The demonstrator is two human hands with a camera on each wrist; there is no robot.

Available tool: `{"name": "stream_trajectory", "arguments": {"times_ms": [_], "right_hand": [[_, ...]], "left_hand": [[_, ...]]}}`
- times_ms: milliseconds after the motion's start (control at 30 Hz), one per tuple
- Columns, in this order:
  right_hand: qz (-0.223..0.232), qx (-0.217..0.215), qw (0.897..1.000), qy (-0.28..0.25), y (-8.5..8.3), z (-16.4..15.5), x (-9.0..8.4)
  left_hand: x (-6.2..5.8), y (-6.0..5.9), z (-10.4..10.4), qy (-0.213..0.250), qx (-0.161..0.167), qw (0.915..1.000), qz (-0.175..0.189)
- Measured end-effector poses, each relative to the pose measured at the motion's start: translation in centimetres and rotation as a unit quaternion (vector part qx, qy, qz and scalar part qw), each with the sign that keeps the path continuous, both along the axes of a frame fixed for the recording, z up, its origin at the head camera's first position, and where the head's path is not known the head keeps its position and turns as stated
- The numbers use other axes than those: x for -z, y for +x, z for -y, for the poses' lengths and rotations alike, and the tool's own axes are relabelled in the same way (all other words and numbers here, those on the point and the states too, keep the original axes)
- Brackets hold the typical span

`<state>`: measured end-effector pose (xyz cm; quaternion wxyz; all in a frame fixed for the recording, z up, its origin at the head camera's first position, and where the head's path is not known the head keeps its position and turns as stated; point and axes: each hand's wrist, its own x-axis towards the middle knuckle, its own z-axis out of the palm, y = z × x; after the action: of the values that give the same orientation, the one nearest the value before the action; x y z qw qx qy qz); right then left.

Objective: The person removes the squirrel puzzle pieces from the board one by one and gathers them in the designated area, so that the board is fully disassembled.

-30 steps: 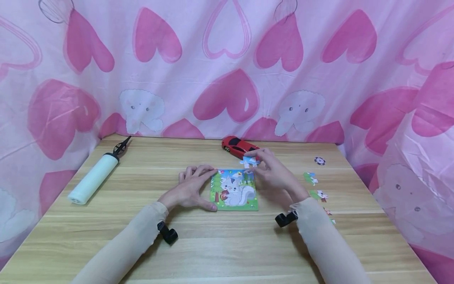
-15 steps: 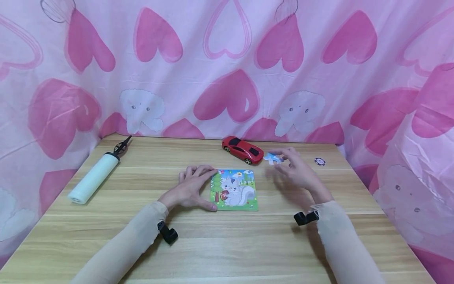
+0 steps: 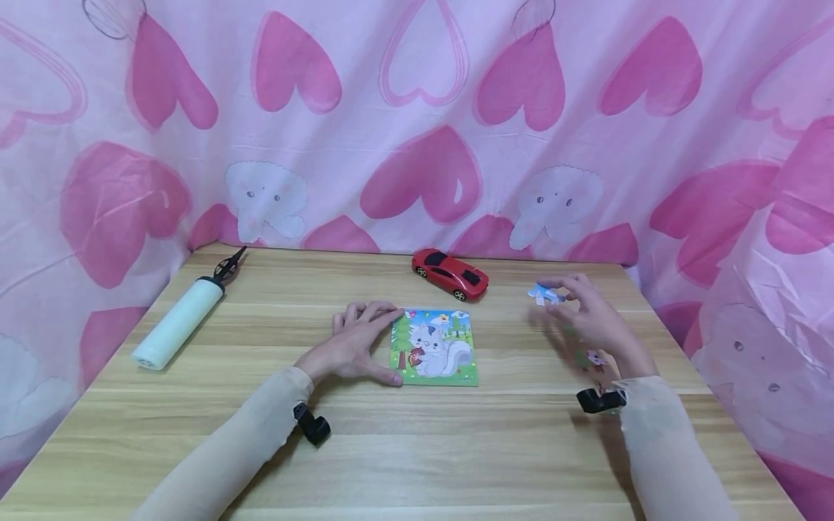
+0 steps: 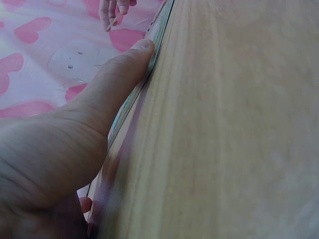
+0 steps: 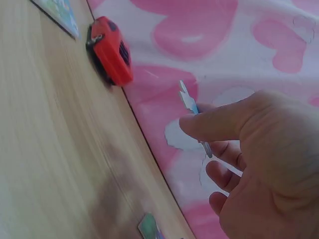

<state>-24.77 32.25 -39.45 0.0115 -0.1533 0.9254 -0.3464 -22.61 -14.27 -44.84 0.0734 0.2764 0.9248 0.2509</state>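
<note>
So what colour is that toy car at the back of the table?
The toy car is red with black windows, clearest in the head view.

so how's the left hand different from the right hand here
The left hand lies on the table with fingers spread, its thumb and fingertips against the left edge of the puzzle board; the right hand is raised off to the right. The left hand grips nothing, while the right hand pinches a small blue puzzle piece. Both wear beige sleeves with a black wrist camera.
</note>
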Motion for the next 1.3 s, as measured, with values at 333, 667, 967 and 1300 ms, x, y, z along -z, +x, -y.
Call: {"name": "stream_trajectory", "arguments": {"times_ms": [333, 667, 967, 1300], "right_hand": [[0.048, -0.019, 0.999, 0.016, -0.7, 0.1, 1.4], [0.061, -0.032, 0.997, 0.035, -1.0, 0.1, 2.6], [0.053, -0.056, 0.996, 0.046, -1.1, 0.1, 3.1], [0.07, -0.049, 0.995, 0.046, -1.0, 0.2, 3.0]], "left_hand": [[0.0, -0.1, -0.1, -0.006, -0.002, 1.0, -0.002], [-0.1, 0.0, -0.1, -0.004, -0.006, 1.0, 0.003], [0.0, -0.1, -0.1, -0.003, -0.005, 1.0, 0.001], [-0.2, 0.0, -0.1, -0.001, -0.006, 1.0, 0.005]]}}
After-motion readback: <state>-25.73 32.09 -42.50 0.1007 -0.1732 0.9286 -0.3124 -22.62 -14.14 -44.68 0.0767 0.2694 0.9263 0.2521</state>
